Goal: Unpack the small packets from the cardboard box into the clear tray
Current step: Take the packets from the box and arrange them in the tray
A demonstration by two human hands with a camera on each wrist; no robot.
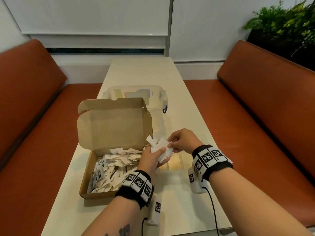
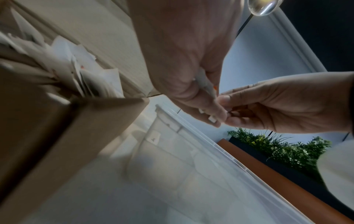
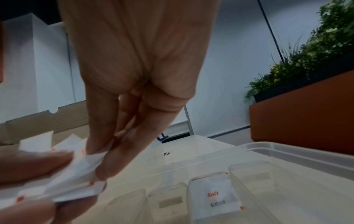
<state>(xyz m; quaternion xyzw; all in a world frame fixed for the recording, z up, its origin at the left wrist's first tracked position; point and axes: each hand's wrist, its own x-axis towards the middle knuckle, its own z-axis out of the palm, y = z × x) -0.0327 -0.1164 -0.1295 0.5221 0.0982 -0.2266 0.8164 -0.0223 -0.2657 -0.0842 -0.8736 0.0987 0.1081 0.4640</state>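
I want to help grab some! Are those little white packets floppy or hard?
Probably floppy: the packets bend and fan out where the left hand holds them. Likely very light, since the right hand pinches one by its corner. They may slip apart easily.

Bare forearms; black wristbands (image 1: pixel 136 186) with white square-code tiles; black cables (image 1: pixel 213 212); forearm tattoo (image 1: pixel 124 230).

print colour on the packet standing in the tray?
Red "Salt" lettering on a white packet, clearest in the right wrist view.
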